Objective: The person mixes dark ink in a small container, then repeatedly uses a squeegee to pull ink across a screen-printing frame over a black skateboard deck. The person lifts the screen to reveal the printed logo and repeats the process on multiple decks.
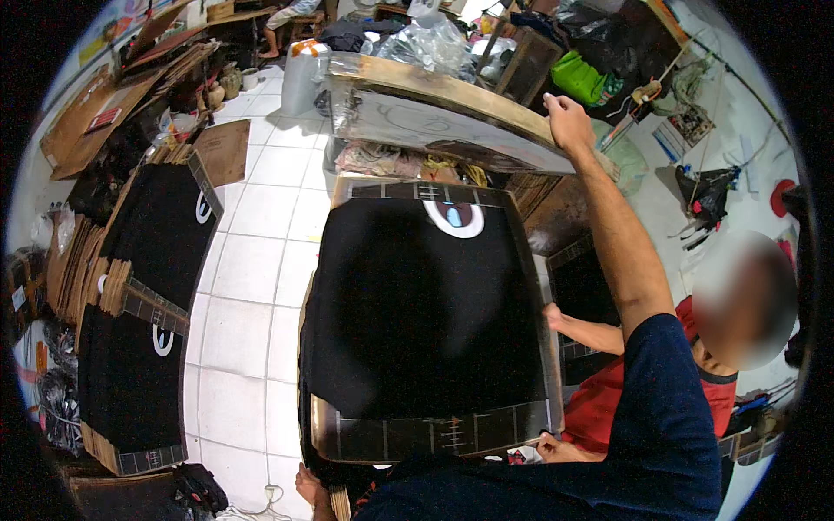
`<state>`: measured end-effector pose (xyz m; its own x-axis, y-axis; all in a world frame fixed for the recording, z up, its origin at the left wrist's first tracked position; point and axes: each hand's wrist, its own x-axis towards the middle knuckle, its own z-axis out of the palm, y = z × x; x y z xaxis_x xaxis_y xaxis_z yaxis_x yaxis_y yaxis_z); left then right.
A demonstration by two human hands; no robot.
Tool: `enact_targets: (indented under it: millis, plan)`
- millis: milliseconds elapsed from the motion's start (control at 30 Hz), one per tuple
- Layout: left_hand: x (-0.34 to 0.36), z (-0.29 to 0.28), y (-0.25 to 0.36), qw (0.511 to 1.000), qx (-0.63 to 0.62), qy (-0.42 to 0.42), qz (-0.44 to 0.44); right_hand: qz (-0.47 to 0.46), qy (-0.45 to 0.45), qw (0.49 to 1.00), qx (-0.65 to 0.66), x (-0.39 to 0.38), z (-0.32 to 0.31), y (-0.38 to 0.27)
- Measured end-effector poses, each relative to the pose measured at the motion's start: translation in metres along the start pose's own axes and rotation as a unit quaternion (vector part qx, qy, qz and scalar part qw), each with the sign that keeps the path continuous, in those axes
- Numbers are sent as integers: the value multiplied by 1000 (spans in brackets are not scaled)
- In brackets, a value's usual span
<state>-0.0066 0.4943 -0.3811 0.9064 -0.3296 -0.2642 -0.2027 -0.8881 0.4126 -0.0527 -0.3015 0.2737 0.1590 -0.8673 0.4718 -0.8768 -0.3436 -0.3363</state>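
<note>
My right arm reaches forward, and my right hand [571, 124] is closed on the top wooden edge of a screen-printing frame [434, 126]. The frame stands tilted up beyond the board, its pale mesh bearing faint outlines. Before me a black fabric piece [417, 304] lies over a flat board [382, 440] with dark, line-marked end strips. A white, brown and blue eye print [453, 217] shows at the fabric's far edge. My left hand [311, 488] is low beside the board's near left corner, its fingers curled in; what they hold is hidden.
A co-worker in a red shirt [599, 399] is at the right, hands at the board's right edge. Left of the white tiled floor [248, 304] lie more boards with black fabric [130, 382]. A plastic jug [304, 82] and clear bags [426, 48] stand at the back.
</note>
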Motion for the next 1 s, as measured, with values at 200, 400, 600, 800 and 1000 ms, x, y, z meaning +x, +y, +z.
enact_targets:
  millis: [200, 400, 600, 800, 1000]
  plan:
    - [17, -47, 25, 996, -44, -4, -72, 2, -5, 1000, 8, 0, -1, 1]
    - [143, -232, 91, 908, 154, 356, 158, -16, 8, 1000, 0, 3, -4, -6]
    - [124, -507, 88, 915, 139, 380, -4, -22, 12, 1000, 9, 6, -3, -7]
    - [82, -684, 3, 923, -24, 382, 47, -36, 8, 999, 0, 15, 4, -1]
    - [108, -547, -42, 902, -191, 375, 94, -37, 17, 999, 5, 19, 14, 8]
